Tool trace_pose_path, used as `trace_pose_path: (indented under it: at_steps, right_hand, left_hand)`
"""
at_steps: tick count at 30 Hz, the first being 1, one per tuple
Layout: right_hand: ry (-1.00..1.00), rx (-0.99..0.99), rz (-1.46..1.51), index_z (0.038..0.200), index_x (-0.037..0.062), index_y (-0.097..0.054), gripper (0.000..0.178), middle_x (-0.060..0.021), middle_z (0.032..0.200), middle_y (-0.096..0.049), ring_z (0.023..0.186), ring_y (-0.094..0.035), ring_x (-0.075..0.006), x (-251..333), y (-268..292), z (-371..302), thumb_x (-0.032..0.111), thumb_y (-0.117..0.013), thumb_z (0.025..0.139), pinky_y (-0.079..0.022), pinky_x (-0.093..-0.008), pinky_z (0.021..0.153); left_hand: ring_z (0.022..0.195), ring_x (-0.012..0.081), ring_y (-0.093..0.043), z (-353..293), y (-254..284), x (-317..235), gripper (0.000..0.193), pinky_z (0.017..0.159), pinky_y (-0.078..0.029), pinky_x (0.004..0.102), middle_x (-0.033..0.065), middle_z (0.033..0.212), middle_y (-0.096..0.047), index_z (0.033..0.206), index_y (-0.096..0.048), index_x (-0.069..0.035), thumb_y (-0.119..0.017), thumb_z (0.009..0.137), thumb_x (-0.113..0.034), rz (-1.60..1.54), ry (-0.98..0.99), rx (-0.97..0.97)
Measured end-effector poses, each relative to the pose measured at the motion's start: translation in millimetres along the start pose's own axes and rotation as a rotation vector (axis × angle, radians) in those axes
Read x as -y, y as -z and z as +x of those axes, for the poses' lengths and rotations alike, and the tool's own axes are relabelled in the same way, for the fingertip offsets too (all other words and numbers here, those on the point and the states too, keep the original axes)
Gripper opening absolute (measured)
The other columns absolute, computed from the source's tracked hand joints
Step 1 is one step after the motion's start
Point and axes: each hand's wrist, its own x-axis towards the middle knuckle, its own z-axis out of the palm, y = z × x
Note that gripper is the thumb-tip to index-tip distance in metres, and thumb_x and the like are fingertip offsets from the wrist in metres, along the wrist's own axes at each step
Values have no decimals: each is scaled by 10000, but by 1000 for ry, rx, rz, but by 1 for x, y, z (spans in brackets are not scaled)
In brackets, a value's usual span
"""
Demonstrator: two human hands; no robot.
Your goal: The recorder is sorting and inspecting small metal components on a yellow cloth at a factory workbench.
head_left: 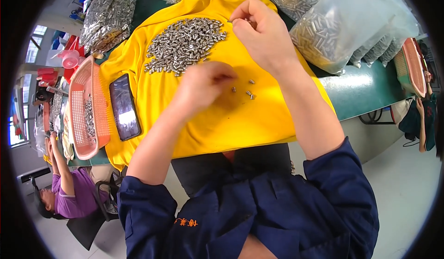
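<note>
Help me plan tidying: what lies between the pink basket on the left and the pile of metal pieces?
Head view: a phone, nearer the basket, then yellow cloth up to the pile.

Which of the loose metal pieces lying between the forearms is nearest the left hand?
The leftmost loose piece, just right of the blurred left hand; the other loose pieces lie farther right on the yellow cloth.

Room on the near yellow cloth [231,132]! Metal pile [185,44] blocks beyond, phone [125,107] guards the left, plastic bag [321,37] bulges far right.
</note>
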Motion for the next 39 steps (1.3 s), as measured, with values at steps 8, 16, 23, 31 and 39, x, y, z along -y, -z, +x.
trace_pose_path:
  at_steps: [8, 16, 23, 31, 39]
  right_hand:
    - [-17, -26, 56, 745, 12, -499, 103, -36, 619, -500, 546, -444, -101, -1, -3, 1, 105, -509, 700, -383, -239, 517]
    - [-36, 1, 65, 748, 18, -498, 98, -38, 625, -501, 547, -439, -105, -2, -5, 0, 106, -504, 706, -376, -239, 515]
    - [-117, 316, 31, 797, 44, -481, 36, 42, 664, -430, 582, -362, -29, -1, -2, -6, 60, -473, 765, -307, -175, 514]
    - [-133, 334, 33, 731, 31, -489, 91, -22, 602, -471, 550, -419, -92, 1, -11, -5, 115, -474, 700, -354, -235, 508]
    - [-118, 385, -95, 773, 45, -477, 45, 27, 630, -421, 557, -363, -39, 2, -13, -7, 59, -456, 735, -310, -190, 488]
  left_hand:
    - [756, 219, -581, 12, 27, 24, 150, 675, -460, 293, 100, 797, -591, 838, -610, -46, -619, 689, -61, 382, -113, -271]
    - [731, 290, -543, 21, 35, 25, 120, 650, -436, 362, 108, 757, -555, 788, -606, -51, -588, 696, -127, 635, -159, -91]
    - [712, 106, -587, 14, 31, 18, 109, 640, -457, 207, 42, 793, -605, 847, -569, 9, -597, 748, -27, -693, 193, -90]
    - [703, 117, -579, 12, 26, 28, 153, 657, -468, 225, 61, 768, -603, 878, -571, 14, -609, 730, -3, -961, 47, -143]
    - [743, 135, -594, 8, 25, 29, 157, 707, -482, 238, 81, 798, -612, 885, -584, 17, -615, 733, -8, -958, 50, -133]
